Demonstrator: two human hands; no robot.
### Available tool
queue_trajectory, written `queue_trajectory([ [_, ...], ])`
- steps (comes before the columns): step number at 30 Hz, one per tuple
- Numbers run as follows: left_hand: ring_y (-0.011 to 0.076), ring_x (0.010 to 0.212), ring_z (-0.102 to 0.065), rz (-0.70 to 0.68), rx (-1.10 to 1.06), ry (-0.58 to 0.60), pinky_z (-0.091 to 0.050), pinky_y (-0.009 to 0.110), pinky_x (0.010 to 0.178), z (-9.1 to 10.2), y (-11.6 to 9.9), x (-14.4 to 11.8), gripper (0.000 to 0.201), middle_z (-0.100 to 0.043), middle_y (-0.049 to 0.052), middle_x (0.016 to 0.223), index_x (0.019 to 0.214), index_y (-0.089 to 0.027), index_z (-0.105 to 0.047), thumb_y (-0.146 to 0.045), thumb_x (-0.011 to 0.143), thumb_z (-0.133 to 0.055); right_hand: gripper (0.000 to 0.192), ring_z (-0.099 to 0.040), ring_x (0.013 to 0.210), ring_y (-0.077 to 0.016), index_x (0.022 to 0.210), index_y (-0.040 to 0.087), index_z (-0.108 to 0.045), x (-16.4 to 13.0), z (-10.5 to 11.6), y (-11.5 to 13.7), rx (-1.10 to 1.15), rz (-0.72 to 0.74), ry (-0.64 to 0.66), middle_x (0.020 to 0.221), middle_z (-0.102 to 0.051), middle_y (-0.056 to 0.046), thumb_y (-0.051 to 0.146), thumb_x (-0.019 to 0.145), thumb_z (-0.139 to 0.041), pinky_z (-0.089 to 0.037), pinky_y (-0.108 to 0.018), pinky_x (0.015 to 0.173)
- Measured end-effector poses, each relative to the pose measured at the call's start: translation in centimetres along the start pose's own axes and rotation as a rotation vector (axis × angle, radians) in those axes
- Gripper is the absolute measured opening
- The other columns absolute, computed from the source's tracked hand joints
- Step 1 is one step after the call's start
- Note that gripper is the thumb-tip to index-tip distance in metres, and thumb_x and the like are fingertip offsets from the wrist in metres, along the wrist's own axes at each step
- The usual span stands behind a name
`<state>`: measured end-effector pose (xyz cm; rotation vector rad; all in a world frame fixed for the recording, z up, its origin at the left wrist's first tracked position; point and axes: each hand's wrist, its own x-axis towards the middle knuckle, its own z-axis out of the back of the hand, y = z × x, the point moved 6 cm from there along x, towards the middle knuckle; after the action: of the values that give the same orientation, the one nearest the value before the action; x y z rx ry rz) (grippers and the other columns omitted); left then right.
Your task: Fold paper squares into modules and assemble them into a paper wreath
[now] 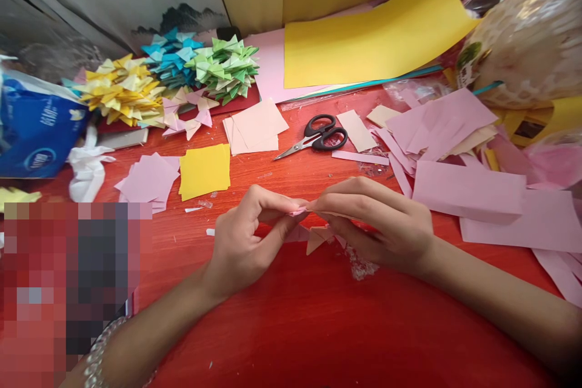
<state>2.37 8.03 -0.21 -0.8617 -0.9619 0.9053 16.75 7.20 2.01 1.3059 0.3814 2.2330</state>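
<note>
Over the middle of the table, my left hand (245, 233) pinches a small folded piece of pink paper (298, 211) between thumb and fingers. My right hand (386, 221) is closed at the other side of the same piece, its fingertips meeting those of the left. Most of the paper is hidden by the fingers. Beneath the hands, folded pink and peach paper pieces (317, 239) lie on the red table (291, 327), partly covered. Beyond the hands rest black-handled scissors (313, 136), a stack of yellow paper squares (204, 171) and a stack of peach squares (254, 127).
Pink squares (149, 180) and a blue tissue pack (40, 124) are at left. Folded-paper clusters in yellow (122, 90), blue (173, 57) and green (226, 68) stand behind. Pink offcuts (468, 188) cover the right side. A large yellow sheet (368, 36) lies at the back.
</note>
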Motion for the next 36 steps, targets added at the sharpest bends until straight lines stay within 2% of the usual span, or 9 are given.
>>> queue_trajectory([
  [14,0.0111,0.068,-0.069,0.001,0.006,0.0,-0.059,0.021,0.063,0.0,0.1,0.02,0.015,-0.071,-0.001,0.088,0.089,-0.021,-0.052,-0.011,0.081,-0.06,0.025,-0.058,0.075,-0.0118,0.101,0.015,-0.055,-0.22,-0.04,-0.09,-0.007,-0.007,0.011,0.084,-0.063,-0.005,0.0,0.081,-0.052,-0.053,-0.022,0.068],
  [20,0.0087,0.066,-0.069,0.005,-0.016,0.0,-0.058,0.019,0.064,-0.03,0.14,0.05,0.018,-0.07,-0.003,0.088,0.089,-0.021,-0.052,-0.008,0.081,-0.06,0.022,-0.059,0.07,-0.0114,0.097,0.015,-0.057,-0.18,-0.19,-0.3,0.035,-0.032,0.015,0.08,-0.064,-0.005,0.001,0.083,-0.047,-0.053,-0.023,0.066],
  [36,0.0116,0.071,-0.069,0.017,0.007,-0.001,-0.059,0.022,0.065,0.13,0.32,-0.1,0.015,-0.07,0.0,0.087,0.09,-0.021,-0.053,-0.011,0.081,-0.06,0.022,-0.057,0.073,-0.0132,0.101,0.018,-0.052,-0.07,-0.34,-0.36,0.022,-0.05,0.046,0.083,-0.061,-0.005,0.004,0.085,-0.046,-0.052,-0.024,0.064],
])
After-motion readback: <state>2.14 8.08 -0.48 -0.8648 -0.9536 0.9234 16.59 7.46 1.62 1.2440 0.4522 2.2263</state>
